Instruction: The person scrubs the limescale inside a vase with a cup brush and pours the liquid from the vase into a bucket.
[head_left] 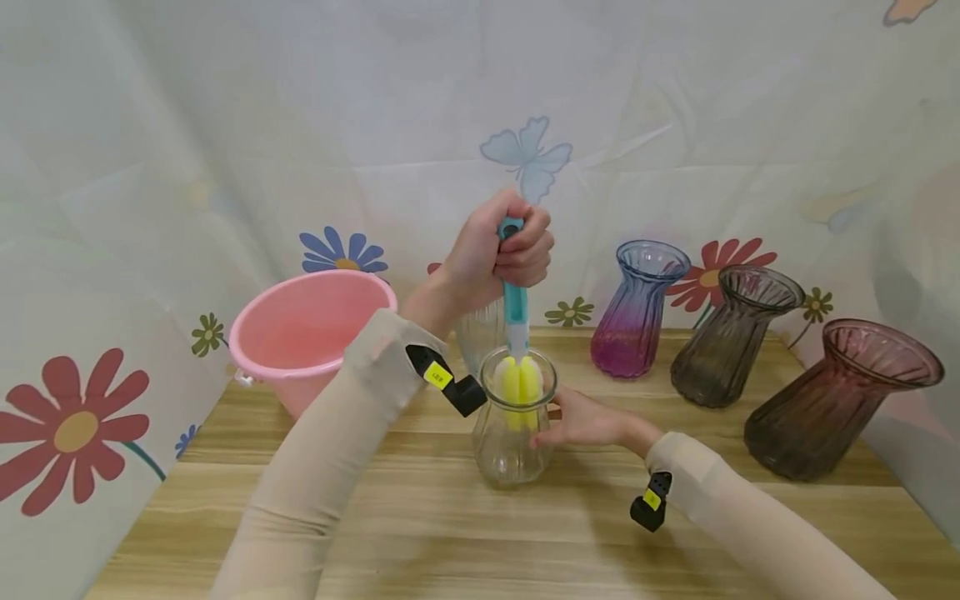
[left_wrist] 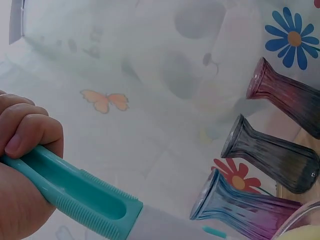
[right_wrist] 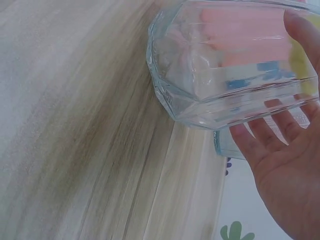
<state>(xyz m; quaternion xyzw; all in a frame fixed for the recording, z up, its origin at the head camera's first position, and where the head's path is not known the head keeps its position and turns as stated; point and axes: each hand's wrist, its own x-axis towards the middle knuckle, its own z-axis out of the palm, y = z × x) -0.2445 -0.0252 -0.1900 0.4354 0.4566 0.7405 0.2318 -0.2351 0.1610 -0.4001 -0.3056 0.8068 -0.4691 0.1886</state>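
Here's the left hand (head_left: 480,258) up top, fingers wrapped right round the teal handle of the brush (head_left: 516,302) in a full fist, no gap showing, and below it the yellow sponge head (head_left: 520,385) sits down inside the mouth of the clear vase (head_left: 495,454). That vase is at the middle of the table (head_left: 435,525), near the pink bucket (head_left: 292,387) and well apart from the three coloured vases (head_left: 720,358) on the right; whether its base fully rests on the wood, I can't tell. On its side comes the right hand (head_left: 581,419), thumb on the near face, fingers spread round behind, a wide, partly curled hold on the glass. Now, the glass looks stiff, fairly weighty and breakable, likely slick if damp, though its ridges should lend some bite; the body under the flared rim seems the place to hold, thumb opposite fingers, with no squeezing at the lip. The brush, by contrast, looks light: a firm plastic handle with ribbed edges, best gripped there, and a sponge that ought to give softly against the wall.
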